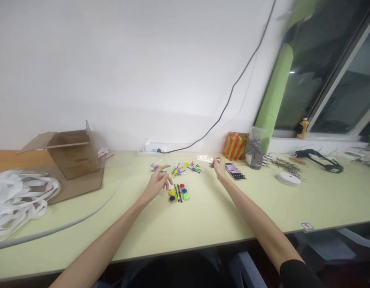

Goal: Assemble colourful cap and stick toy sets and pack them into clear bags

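Observation:
My left hand [157, 183] hovers at the left edge of a small group of coloured pieces, its index finger stretched out and the other fingers bent downward. Beneath its fingertips lies a white round piece [171, 187], partly hidden; whether they touch cannot be made out. Yellow [171, 193], black [172, 198], red [181, 186], blue [184, 191] and green [186, 197] round pieces flank several thin coloured sticks [178, 193]. Farther right, my right hand [218, 167] has its fingers closed at the edge of a clear plastic bag [204, 158].
Behind the group lie small bundles of coloured pieces [178, 169]. A phone [235, 172], a striped bag [235, 146] and a white roll [289, 179] are on the right. On the left are a cardboard box [73, 156], white ribbon [19, 196] and a grey cable [83, 218].

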Demonstrator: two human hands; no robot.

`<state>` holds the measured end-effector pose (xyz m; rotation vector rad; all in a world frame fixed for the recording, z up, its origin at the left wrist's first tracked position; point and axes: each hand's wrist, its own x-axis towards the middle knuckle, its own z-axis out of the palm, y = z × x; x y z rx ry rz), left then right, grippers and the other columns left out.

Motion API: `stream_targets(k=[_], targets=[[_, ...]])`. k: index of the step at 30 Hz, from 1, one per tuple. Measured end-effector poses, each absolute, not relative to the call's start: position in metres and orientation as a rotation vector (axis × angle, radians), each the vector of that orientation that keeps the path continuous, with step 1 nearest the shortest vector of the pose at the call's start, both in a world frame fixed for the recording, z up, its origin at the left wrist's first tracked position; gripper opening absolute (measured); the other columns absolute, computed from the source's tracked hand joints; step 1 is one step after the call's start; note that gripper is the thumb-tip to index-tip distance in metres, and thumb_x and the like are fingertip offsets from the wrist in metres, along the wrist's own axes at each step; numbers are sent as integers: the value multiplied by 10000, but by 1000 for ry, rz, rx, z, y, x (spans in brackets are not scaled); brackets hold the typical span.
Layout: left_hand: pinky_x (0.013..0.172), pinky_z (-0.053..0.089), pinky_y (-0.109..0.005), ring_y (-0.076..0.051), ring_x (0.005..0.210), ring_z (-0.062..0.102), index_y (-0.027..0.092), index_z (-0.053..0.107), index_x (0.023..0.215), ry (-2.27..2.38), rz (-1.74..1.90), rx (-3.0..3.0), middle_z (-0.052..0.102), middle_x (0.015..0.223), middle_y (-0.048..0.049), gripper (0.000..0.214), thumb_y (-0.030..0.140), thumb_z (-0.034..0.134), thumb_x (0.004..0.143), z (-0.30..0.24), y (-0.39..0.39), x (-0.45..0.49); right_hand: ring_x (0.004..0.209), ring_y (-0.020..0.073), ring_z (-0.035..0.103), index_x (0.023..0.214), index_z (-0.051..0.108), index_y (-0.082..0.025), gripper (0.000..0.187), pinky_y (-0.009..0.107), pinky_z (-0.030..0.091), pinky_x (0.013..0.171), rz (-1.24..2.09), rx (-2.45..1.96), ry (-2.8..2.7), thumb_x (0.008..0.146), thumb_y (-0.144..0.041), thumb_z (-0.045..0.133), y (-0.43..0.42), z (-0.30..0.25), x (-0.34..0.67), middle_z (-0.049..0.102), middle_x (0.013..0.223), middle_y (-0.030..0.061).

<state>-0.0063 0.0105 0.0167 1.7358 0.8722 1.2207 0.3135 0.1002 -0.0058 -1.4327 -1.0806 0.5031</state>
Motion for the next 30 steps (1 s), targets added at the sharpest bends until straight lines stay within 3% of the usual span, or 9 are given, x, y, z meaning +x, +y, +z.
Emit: stream_targets(k=[9,15,17,23,30], targets=[[488,441,-214,-113,472,580,181,413,1394,864,1126,1762,660,691,16,561,506,518,950,8,10,-1,1043,317,637,857,669,-139,148,399,456,912,225,-1874,-1181,859,-136,521,128,-6,364,689,971,197],[485,431,-207,-106,468,575,177,428,1379,879,1157,1760,654,685,21,534,472,524,945,11,9,-1,1273,342,467,1205,625,-125,334,428,361,1024,10,-1981,-1287,884,-145,532,131,-6,345,575,1270,232],[485,434,-208,-107,469,576,170,444,1362,879,1159,1755,651,678,23,522,467,526,940,12,7,-1,1287,333,438,1286,581,-135,380,417,355,1029,-112,-1987,-1443,913,-188,525,134,0,327,549,1305,216],[483,429,-206,-103,462,575,158,439,1368,891,1137,1764,647,668,30,525,449,522,938,14,5,0,1226,270,476,1295,619,-212,341,372,370,1005,-198,-1748,-2232,989,-252,475,142,12,257,592,1290,136],[478,425,-197,-95,447,570,160,433,1364,895,1136,1767,642,659,37,521,429,543,932,12,7,0,1241,314,456,1171,684,-123,290,419,334,1017,-147,-1793,-2210,966,-165,482,146,-8,218,607,1249,204]])
